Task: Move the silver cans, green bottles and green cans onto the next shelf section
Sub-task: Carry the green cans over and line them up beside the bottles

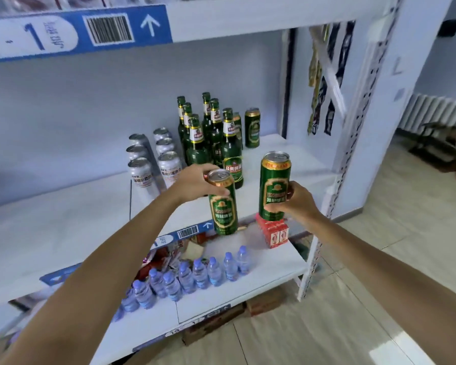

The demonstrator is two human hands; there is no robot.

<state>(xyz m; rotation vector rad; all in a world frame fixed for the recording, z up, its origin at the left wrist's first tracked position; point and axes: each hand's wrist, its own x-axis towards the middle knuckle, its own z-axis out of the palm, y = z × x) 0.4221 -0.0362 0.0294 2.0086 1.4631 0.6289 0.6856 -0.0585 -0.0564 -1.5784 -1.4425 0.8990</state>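
White metal shelf board (287, 154), frame centre: carries most of the stock. Green glass bottles (213, 135) stand clustered at its rear centre. Silver aluminium cans (153, 159) stand in rows left of them; further green cans (252, 127) stand behind. Left hand (195, 181) grasps one green can (223, 206) by its top. Right hand (298, 200) grasps another green can (274, 185) around its body. Both cans are held off the shelf. Judged progress: partial at most; which section is the destination cannot be told.

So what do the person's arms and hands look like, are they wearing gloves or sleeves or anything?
No gloves. Both the left hand and the right hand are bare, and both forearms are uncovered as far as the picture shows, so no sleeve reaches into view. No watch, ring, bracelet or strap shows on either wrist or hand.
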